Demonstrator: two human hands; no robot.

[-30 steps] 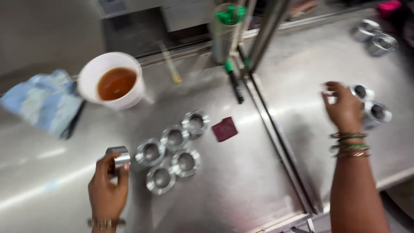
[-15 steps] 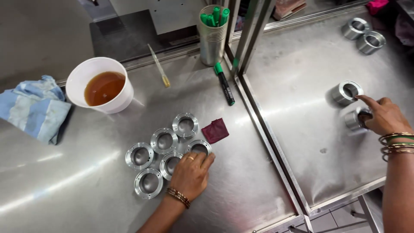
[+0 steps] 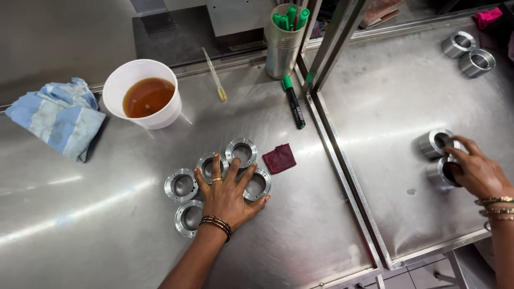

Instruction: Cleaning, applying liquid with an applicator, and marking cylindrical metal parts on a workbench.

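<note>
The left hand (image 3: 227, 195) is lying flat with its fingers spread wide over a cluster of short metal rings (image 3: 182, 185) on the steel tabletop (image 3: 107, 235); its grip is open, pressing down and closing on nothing. Five rings are showing around the palm, each lying with its hollow facing up, and the fingertips are touching the ones farther from the body. To the right, across a raised divider, the right hand (image 3: 476, 172) is curling its grip around a metal ring (image 3: 440, 172) on a second steel tray (image 3: 385, 107), fingers wrapping its far side, with another such ring (image 3: 435, 143) touching just behind. A small dark red cloth square (image 3: 279, 158) is lying just beside the cluster. Farther off, a white bucket (image 3: 143, 96) is holding amber liquid, a crumpled blue rag (image 3: 59, 115) is sitting to its left, and a clear pipette (image 3: 215, 75) is lying near it. A black marker with a green cap (image 3: 293, 104) is lying by a metal cup (image 3: 282, 45) that is holding green markers. Two more rings (image 3: 467, 53) are sitting at the far right corner
</note>
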